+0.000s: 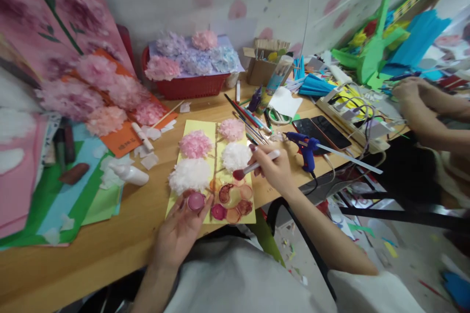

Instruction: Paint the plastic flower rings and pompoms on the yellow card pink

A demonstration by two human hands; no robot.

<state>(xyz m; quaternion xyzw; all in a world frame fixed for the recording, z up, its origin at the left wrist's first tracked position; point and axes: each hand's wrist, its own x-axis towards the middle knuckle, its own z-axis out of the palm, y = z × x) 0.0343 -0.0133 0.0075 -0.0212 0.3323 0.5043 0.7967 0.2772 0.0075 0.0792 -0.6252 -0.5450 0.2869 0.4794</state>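
Observation:
My left hand [179, 227] holds a small round pot of pink powder [196, 200] at the near edge of a yellow card [209, 129]. My right hand [271, 168] grips a white-handled brush [262, 161], its dark pink bristles pointing left above the card. Two pink paper flowers [195, 144] and two white ones [188, 175] rest on the card. The right white flower [235, 156] is just beside the brush. Below it lies a palette of round pots [233, 215] in reds and oranges.
A blue glue gun [306, 149] and two phones [330, 132] lie right. Pens and brushes [249, 117] are behind the card. A red basket [191, 86] of flowers stands at the wall. A glue bottle [130, 174] lies left. Another person's hands [414, 93] are far right.

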